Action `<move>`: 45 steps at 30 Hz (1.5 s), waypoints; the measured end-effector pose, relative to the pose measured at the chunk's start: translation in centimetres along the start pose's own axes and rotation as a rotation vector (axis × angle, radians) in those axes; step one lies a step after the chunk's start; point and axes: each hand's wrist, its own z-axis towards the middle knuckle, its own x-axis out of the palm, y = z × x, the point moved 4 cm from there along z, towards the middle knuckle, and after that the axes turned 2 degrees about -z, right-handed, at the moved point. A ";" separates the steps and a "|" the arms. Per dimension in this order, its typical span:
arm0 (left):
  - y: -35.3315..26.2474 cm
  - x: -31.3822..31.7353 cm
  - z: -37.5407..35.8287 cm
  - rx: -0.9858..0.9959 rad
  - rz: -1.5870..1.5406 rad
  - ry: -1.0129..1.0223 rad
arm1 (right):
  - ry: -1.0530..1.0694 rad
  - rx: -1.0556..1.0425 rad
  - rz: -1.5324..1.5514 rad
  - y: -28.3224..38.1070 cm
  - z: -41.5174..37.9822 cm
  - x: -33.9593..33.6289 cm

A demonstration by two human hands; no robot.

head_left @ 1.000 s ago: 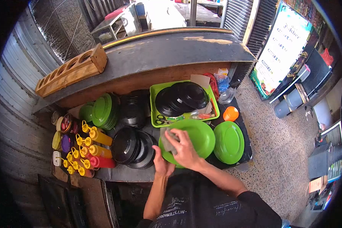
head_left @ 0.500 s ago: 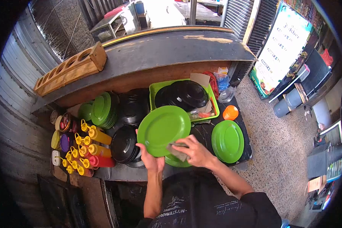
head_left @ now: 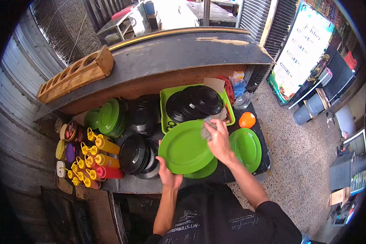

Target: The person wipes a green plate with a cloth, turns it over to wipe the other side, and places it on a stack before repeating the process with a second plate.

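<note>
A green oval plate (head_left: 185, 148) is held up in front of me, tilted, over the counter. My left hand (head_left: 168, 174) grips its lower left edge, thumb on the upper face. In my right hand (head_left: 219, 140) a grey cloth (head_left: 208, 129) is pressed against the plate's upper right rim. Partly hidden beneath the held plate lies another green plate (head_left: 203, 171). To the right of my right hand rests a stack of green plates (head_left: 248, 150). Black plates (head_left: 133, 154) are piled left of my left hand.
A lime-green tray (head_left: 163, 103) carries black plates (head_left: 201, 99). An orange cup (head_left: 247, 120) stands right of it. Yellow-capped sauce bottles (head_left: 106, 145) crowd the left side. More green plates (head_left: 110, 116) stand behind them. A raised black shelf (head_left: 171, 53) bounds the back, with a wooden holder (head_left: 77, 75).
My right hand has moved with the cloth from the plate's lower right up to its upper right rim. The held plate has shifted right and slightly down.
</note>
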 end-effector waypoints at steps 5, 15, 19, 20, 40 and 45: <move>1.6 -0.5 0.0 -0.084 -0.004 0.013 | 0.031 -0.006 0.190 4.9 -0.8 2.0; -1.0 -1.3 0.9 0.092 0.103 -0.096 | 0.340 -0.367 0.459 11.1 -5.1 2.4; -3.2 -1.4 1.4 0.183 0.058 -0.105 | 0.414 -0.326 0.364 8.8 -5.0 1.4; -3.6 -0.9 1.4 0.181 0.020 -0.067 | 0.396 -0.314 0.392 7.7 -4.8 1.3; 0.5 0.0 -0.1 -0.019 0.007 -0.017 | 0.056 -0.079 0.225 6.0 -3.3 3.0; 0.6 -0.6 0.3 0.014 -0.023 -0.066 | 0.164 -0.282 0.321 9.1 -4.6 2.2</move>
